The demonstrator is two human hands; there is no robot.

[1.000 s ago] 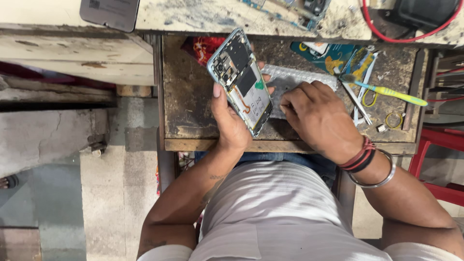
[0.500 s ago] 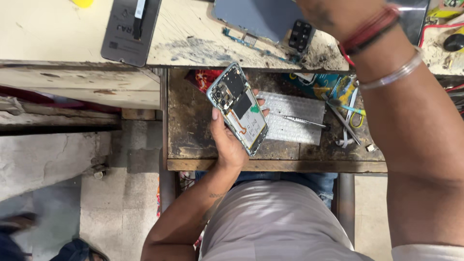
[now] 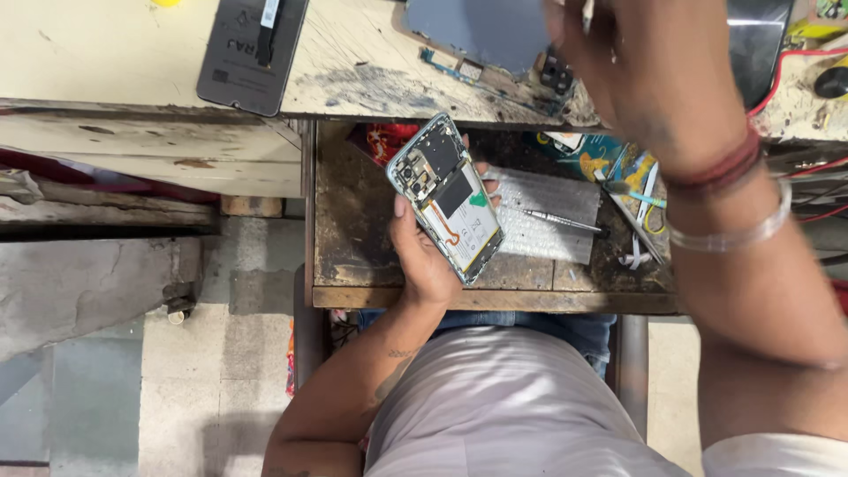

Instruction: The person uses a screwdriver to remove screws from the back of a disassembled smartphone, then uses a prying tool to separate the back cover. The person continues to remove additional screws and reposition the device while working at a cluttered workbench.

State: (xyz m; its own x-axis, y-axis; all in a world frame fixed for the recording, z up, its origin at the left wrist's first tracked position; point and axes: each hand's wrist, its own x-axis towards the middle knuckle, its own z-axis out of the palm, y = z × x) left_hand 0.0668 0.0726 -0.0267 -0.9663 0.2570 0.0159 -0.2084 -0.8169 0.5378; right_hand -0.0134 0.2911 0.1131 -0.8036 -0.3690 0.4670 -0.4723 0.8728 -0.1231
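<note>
Worn wooden drawer (image 3: pixel 353 221): left hand (image 3: pixel 424 256) fingers clamped on opened phone (image 3: pixel 446 199), long axis slanting away; right hand (image 3: pixel 654 79) raised beyond, fingers blurred, grip untellable.

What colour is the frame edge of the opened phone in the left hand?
Pale green-grey on the opened phone, held in the left hand; seen in the head view.

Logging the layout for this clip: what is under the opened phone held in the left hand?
The left hand cradles the opened phone from beneath. Under them lies the drawer, with a grey ridged mat bearing a screwdriver. The mat's left end is hidden behind the phone.
</note>
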